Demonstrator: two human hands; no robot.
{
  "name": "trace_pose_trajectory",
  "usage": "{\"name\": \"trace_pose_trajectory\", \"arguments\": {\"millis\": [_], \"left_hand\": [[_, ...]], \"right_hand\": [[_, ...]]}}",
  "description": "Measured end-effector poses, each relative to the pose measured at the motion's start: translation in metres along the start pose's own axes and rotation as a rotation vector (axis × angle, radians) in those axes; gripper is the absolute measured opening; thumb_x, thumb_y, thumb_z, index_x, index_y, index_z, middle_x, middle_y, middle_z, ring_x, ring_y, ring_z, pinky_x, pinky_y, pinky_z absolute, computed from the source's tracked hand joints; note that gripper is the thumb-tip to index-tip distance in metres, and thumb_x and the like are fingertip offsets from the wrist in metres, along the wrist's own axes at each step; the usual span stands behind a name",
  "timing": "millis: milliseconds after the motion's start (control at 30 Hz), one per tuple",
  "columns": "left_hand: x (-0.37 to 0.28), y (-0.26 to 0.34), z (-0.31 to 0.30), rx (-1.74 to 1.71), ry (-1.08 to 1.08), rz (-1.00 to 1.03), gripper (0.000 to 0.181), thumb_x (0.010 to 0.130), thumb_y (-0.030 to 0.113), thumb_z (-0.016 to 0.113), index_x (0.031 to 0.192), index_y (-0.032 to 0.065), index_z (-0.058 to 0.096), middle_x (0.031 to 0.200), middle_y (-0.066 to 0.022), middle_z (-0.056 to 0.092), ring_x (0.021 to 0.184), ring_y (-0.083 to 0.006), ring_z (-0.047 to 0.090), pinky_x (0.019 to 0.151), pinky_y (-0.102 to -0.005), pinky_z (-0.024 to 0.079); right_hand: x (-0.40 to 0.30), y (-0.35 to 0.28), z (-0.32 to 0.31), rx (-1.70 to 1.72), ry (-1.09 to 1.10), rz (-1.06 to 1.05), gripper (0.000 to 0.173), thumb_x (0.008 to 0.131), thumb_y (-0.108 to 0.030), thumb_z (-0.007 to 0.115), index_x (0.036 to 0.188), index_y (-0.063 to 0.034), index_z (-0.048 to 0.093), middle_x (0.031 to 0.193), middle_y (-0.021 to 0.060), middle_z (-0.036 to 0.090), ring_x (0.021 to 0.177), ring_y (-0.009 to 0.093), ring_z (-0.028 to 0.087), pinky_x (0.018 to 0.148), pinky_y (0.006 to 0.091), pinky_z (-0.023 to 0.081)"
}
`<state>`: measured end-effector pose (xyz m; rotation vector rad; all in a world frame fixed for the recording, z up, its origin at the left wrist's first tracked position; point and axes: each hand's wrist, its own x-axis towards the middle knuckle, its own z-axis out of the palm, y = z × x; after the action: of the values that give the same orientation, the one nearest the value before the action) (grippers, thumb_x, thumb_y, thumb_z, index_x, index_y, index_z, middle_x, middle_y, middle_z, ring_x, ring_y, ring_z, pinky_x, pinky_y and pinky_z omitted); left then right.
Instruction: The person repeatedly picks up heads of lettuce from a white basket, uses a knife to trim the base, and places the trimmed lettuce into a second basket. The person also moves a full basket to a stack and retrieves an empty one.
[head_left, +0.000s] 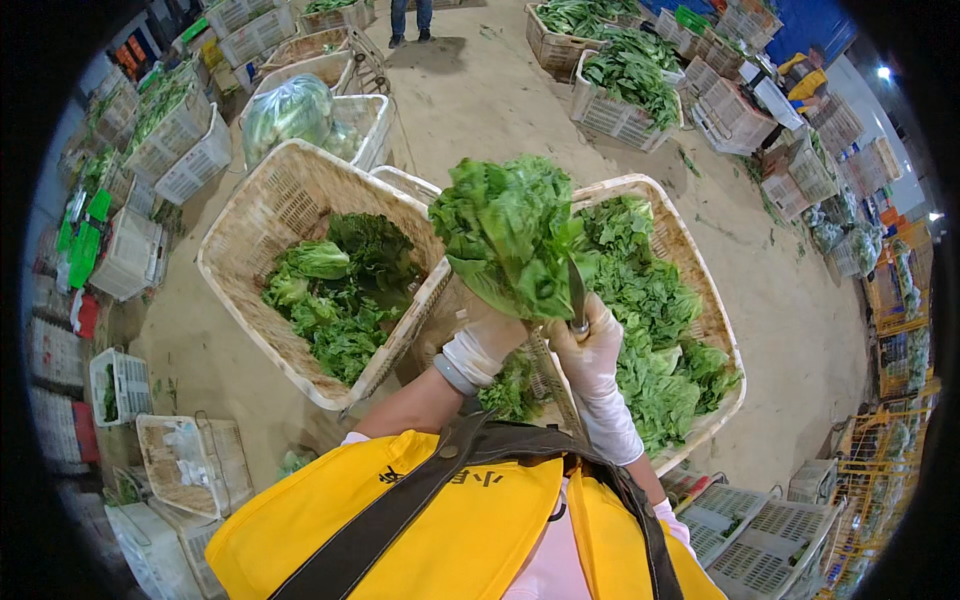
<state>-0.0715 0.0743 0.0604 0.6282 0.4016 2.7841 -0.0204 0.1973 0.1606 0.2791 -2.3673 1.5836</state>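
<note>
A leafy head of lettuce (502, 232) is raised in front of me, its leaves slightly blurred. My left hand (491, 330), in a pale glove, grips it from below. In my gloved right hand (589, 341) is a knife (577, 296), its blade pointing up against the lettuce's right side. To the left, a stained white plastic crate (247, 195) is partly filled with loose lettuce (330, 300). On the right, another crate (724, 322) is full of lettuce heads (645, 337). Frilly leaves (514, 390) show beneath my wrists.
Behind the left crate, a clear plastic bag of vegetables (289, 112) sits on a white crate (364, 124). Crates of long leafy greens (630, 75) stand farther off. A person's legs (411, 19) show at the top. At the upper right is a person in a yellow vest (806, 79).
</note>
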Motion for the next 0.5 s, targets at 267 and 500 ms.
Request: {"name": "trace_pose_trajectory", "arguments": {"millis": [267, 500], "left_hand": [[0.007, 0.047, 0.017, -0.746, 0.202, 0.067, 0.072, 0.086, 0.06, 0.043, 0.137, 0.0107, 0.038, 0.136, -0.0144, 0.043, 0.123, -0.036, 0.042, 0.105, -0.0605, 0.028], [-0.013, 0.056, 0.01, -0.462, 0.24, -0.02, 0.077, 0.085, 0.062, 0.039, 0.143, 0.0113, 0.029, 0.144, -0.0149, 0.033, 0.133, -0.0364, 0.031, 0.111, -0.0557, 0.018]], "right_hand": [[-0.046, 0.009, -0.026, -0.132, -0.128, 0.095, 0.038, 0.071, -0.023, 0.077, 0.101, -0.004, 0.064, 0.083, 0.0062, 0.068, 0.069, 0.011, 0.061, 0.065, 0.0265, 0.051], [-0.037, 0.037, -0.014, 0.176, -0.14, 0.549, 0.019, 0.077, -0.014, 0.075, 0.092, -0.0047, 0.067, 0.073, 0.0005, 0.063, 0.05, 0.004, 0.053, 0.044, 0.0189, 0.04]]}}
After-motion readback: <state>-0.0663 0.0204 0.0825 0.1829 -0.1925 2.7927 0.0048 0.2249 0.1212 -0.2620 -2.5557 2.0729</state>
